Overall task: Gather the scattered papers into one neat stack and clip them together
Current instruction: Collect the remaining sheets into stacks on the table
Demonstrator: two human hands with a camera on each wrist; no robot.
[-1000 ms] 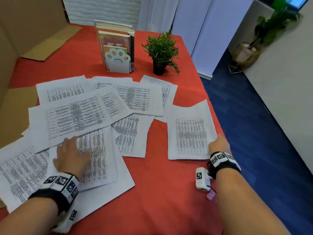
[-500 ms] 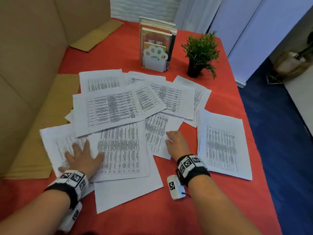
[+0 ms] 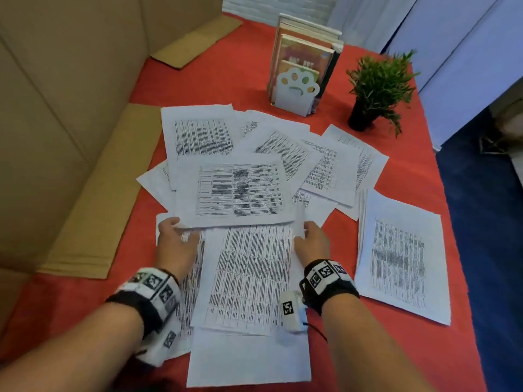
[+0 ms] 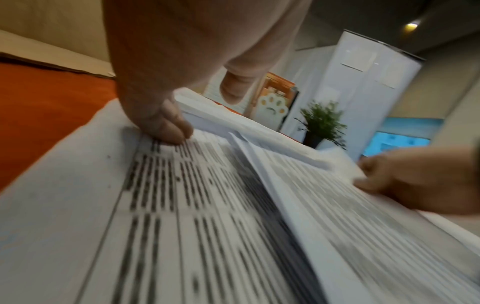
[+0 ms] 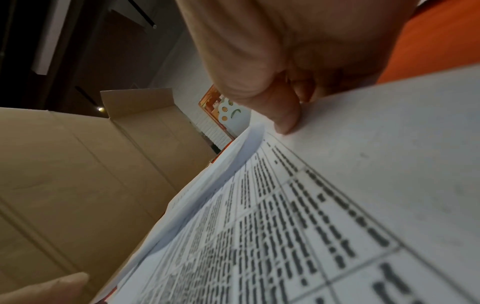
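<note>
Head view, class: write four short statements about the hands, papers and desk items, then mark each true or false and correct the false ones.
1. The potted plant stands right of the paw-shaped bookend. True.
2. The left hand rests on the cardboard. False: it holds the sideways sheet at its near corner.
3. The right hand holds a clip. False: it touches paper; no clip shows.
4. A separate pile lies right of both hands. True.

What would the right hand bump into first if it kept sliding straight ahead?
Likely more papers: the right hand points away from the person, toward the overlapping sheets right in front of its fingertips. Farther along stands the book holder, though depth is hard to judge.
</note>
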